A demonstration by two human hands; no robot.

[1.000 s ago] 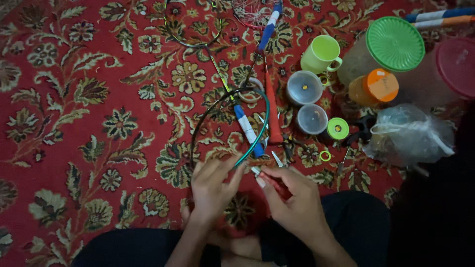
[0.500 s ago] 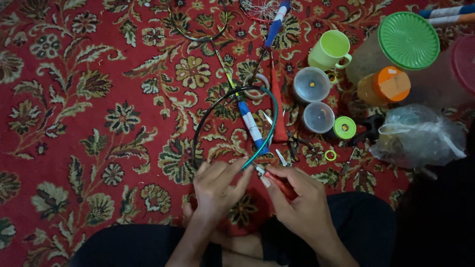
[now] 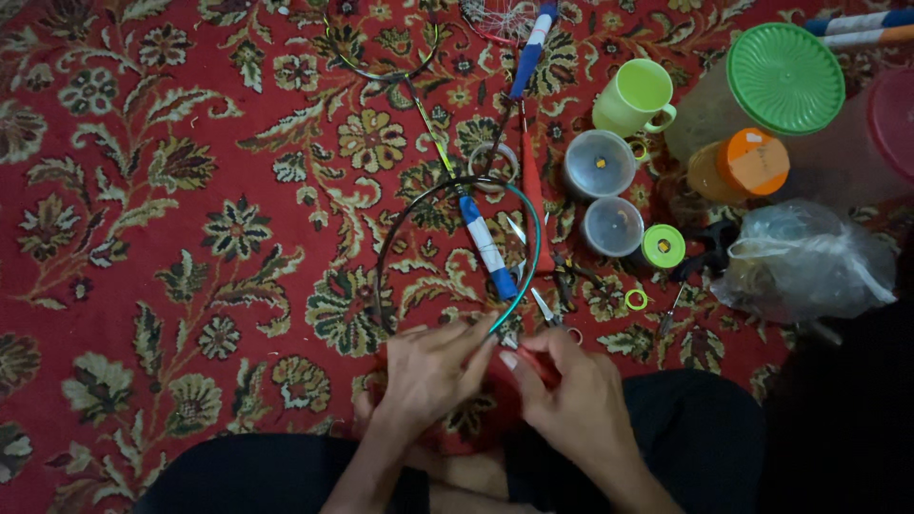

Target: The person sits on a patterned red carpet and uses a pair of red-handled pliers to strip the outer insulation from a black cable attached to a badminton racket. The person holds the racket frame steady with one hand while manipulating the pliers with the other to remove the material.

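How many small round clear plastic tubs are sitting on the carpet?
2. One small round clear plastic tub lies beside the light green cup; the other tub lies just below it. The plastic bag may hide others.

Hidden and cut-off items near the green-lidded jar point(image 3: 776, 81)

Pink-lidded container point(image 3: 890, 119) right of it, cropped by the frame edge; striped tubes point(image 3: 862, 29) above, cropped; plastic bag point(image 3: 804, 262) below, contents indistinct; wire end concealed between left hand point(image 3: 428, 371) and right hand point(image 3: 571, 395).
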